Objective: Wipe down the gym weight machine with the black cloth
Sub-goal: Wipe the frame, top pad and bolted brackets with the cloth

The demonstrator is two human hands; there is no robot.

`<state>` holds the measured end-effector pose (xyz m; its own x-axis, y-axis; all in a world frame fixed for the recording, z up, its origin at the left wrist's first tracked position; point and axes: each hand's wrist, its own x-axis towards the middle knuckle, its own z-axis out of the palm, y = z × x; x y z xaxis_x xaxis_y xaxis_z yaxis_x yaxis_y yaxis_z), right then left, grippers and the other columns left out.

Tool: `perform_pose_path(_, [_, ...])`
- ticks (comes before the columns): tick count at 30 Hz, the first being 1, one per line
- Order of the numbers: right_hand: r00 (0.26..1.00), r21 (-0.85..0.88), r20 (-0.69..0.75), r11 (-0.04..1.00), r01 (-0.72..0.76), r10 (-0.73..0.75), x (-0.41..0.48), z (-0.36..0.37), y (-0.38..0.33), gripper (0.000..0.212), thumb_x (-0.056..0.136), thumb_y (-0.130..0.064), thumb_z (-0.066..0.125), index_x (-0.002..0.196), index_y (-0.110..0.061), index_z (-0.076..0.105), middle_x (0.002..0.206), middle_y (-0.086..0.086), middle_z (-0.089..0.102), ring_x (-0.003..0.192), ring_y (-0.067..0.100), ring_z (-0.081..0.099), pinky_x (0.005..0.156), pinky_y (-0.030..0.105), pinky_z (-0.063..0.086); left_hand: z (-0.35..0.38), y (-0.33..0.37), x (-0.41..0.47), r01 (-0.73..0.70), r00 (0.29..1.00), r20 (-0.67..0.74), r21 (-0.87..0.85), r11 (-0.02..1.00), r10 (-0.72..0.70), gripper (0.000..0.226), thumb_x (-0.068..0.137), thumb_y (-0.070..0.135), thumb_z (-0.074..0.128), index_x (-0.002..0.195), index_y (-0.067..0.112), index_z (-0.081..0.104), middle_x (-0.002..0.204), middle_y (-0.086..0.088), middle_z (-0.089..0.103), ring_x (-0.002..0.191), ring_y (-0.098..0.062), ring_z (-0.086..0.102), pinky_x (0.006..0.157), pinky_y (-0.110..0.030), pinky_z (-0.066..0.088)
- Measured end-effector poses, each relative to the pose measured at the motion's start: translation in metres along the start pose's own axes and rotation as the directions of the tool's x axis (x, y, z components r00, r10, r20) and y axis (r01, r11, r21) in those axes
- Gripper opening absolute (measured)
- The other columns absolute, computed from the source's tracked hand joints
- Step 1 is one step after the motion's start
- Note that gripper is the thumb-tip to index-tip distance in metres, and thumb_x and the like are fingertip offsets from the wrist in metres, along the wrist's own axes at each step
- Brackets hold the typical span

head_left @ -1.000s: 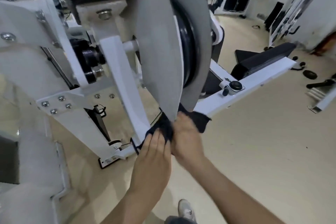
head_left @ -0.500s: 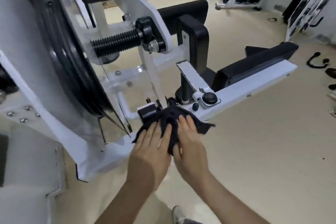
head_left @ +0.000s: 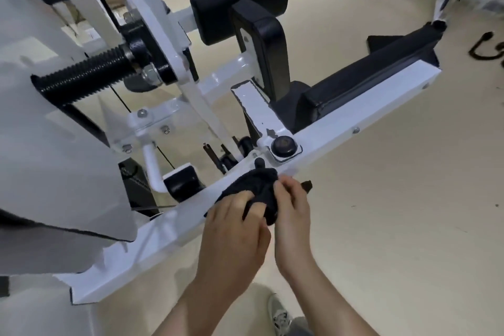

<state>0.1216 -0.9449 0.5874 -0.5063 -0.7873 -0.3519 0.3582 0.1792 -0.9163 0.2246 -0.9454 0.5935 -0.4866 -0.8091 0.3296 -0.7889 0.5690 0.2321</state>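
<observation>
The white weight machine fills the left and centre, with a long white base beam (head_left: 341, 128) running from lower left to upper right. A bunched black cloth (head_left: 255, 185) lies on that beam just below a black knob (head_left: 283, 144). My left hand (head_left: 234, 224) presses on the cloth from the left with fingers curled into it. My right hand (head_left: 293, 210) grips the cloth's right side; a small corner of cloth sticks out past its fingers. Part of the cloth is hidden under both hands.
Black seat pads (head_left: 368, 82) sit along the beam's far side, and a black upright pad (head_left: 261, 43) stands behind. A threaded black spring (head_left: 84, 79) and a grey shroud (head_left: 54, 144) are at left. Beige floor (head_left: 395, 226) lies to the right. My shoe (head_left: 278, 314) is below.
The view has swung from the grey flywheel cover to the base beam. Both hands and the cloth have slid rightward along the beam, and the cloth is more bunched.
</observation>
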Motion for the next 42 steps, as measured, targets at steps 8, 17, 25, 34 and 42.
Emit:
perform_pose_path(8, [0.951,0.108,-0.304,0.99,0.093,-0.056,0.032,-0.014,-0.02,0.019,0.082,0.0,0.067,0.093,-0.013,0.058,0.082,-0.006,0.058,0.069,0.008,0.058,0.066,0.021,0.049,0.004,0.021,0.012,-0.093,0.984,0.152,0.003,0.996,0.092,0.057,0.077,0.01,0.052,0.134,0.011,0.051,0.128,-0.008,0.053,0.113,-0.023,0.049,0.097,-0.034,0.046])
perform_pose_path(17, [0.931,-0.118,-0.299,0.977,0.18,-0.208,0.047,0.013,0.012,0.043,0.097,-0.022,0.04,0.137,-0.038,0.047,0.132,-0.004,0.059,0.121,0.017,0.056,0.105,0.041,0.044,0.006,-0.01,0.028,0.076,0.996,-0.053,-0.014,0.997,-0.077,0.035,0.083,0.005,0.051,0.114,0.009,0.066,0.101,-0.009,0.057,0.088,-0.028,0.054,0.075,-0.027,0.044])
perform_pose_path(25, [0.94,-0.428,0.167,0.837,0.341,-0.298,-0.046,0.028,0.063,0.012,0.095,-0.005,0.049,0.086,-0.014,0.048,0.074,0.003,0.063,0.065,0.014,0.055,0.062,0.025,0.043,-0.022,-0.042,-0.037,0.14,0.988,0.075,-0.071,0.988,-0.134,0.044,0.084,0.017,0.037,0.113,0.014,0.07,0.128,-0.014,0.06,0.111,-0.028,0.061,0.09,-0.032,0.048])
perform_pose_path(34, [0.707,-0.736,0.339,0.294,0.61,-0.621,-0.026,0.02,0.031,0.024,0.082,0.008,0.061,0.074,-0.009,0.047,0.078,0.007,0.049,0.07,0.016,0.033,0.063,0.026,0.02,-0.066,-0.092,-0.139,0.294,0.955,0.077,-0.122,0.948,-0.286,0.056,0.073,-0.009,0.066,0.119,0.023,0.065,0.126,0.002,0.055,0.113,-0.015,0.054,0.082,-0.024,0.051])
perform_pose_path(42, [0.416,-0.521,0.657,0.021,0.853,-0.629,-0.156,0.132,0.116,0.031,0.069,0.006,0.074,0.086,-0.01,0.053,0.08,0.006,0.061,0.079,0.02,0.047,0.071,0.026,0.04,-0.1,-0.164,-0.21,0.372,0.918,0.012,-0.376,0.849,-0.397,0.054,0.083,0.001,0.053,0.127,0.033,0.057,0.122,0.021,0.047,0.108,-0.004,0.054,0.09,-0.018,0.043])
